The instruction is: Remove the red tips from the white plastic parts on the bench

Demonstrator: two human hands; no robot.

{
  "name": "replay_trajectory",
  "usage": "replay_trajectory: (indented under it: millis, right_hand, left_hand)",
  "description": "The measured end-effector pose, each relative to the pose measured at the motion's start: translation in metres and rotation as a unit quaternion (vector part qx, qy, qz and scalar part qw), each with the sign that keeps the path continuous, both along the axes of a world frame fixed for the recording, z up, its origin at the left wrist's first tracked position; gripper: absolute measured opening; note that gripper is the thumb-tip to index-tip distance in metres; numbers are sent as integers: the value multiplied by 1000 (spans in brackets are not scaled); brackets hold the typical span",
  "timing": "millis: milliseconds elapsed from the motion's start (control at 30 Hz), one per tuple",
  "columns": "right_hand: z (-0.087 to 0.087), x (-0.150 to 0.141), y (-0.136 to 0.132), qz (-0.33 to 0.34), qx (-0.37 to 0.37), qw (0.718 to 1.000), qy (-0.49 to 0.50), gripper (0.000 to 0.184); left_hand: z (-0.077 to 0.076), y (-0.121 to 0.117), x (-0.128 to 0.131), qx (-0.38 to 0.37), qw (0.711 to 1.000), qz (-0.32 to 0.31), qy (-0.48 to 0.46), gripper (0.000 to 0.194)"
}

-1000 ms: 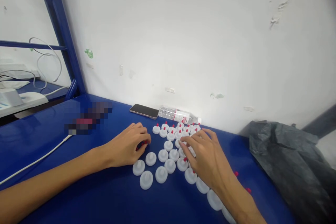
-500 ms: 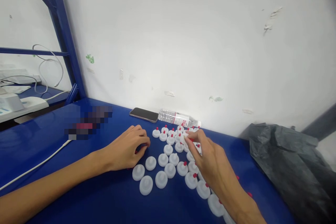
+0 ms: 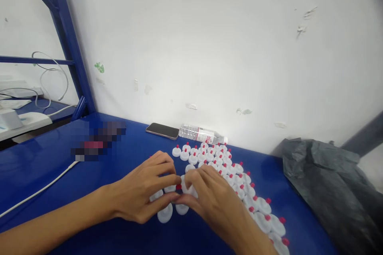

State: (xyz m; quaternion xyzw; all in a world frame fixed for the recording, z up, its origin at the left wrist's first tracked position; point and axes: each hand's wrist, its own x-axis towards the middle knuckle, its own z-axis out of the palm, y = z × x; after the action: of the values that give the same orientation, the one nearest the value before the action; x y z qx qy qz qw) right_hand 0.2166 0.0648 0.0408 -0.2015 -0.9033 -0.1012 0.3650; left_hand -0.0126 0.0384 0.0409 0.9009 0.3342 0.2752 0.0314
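Note:
My left hand (image 3: pixel 146 187) pinches a small red cap (image 3: pixel 178 187) between thumb and fingers. My right hand (image 3: pixel 212 195) grips a white round lid with a spout (image 3: pixel 187 185), turned so that its spout side meets the red cap. Fingertips of both hands nearly touch; whether the cap is seated on the spout cannot be made out. Below them lie uncapped white lids (image 3: pixel 165 213), partly covered by my hands. To the right spreads a cluster of several white lids with red tips (image 3: pixel 263 206), reaching from the bottle down past my right forearm.
A phone (image 3: pixel 163 130) and a clear labelled bottle (image 3: pixel 203 134) lie along the wall. On the blue table's (image 3: pixel 104 223) left is a pixelated item (image 3: pixel 98 141) with a white cable (image 3: pixel 38 191). A dark plastic bag (image 3: pixel 323 171) hangs at the right edge. Blue frame posts (image 3: pixel 72 40) rise left.
My right hand has moved left and down from the back of the cluster, bringing a white lid to my left hand. My left hand has shifted slightly right, and the red cap now shows.

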Motion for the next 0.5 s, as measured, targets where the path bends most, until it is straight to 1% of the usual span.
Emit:
replay_trajectory:
  millis: [133,267,400,433,500]
  right_hand:
    - [2,-2,-3,14,12,1000,7,29]
    - [2,0,-3,17,-15,999,27,20]
    - [2,-4,-4,23,-13,999,33,17]
    - [2,-5,-4,23,-8,999,36,15]
    - [3,-5,-2,20,16,999,41,9]
  left_hand:
    - [-3,0,3,20,1000,5,-12,20]
    - [-3,2,2,17,1000,22,-7,16]
    - [-5,3,3,52,998,19,13,8]
    - [-5,3,4,57,998,17,11,10]
    - [-4,1,6,46,999,17,-5,18]
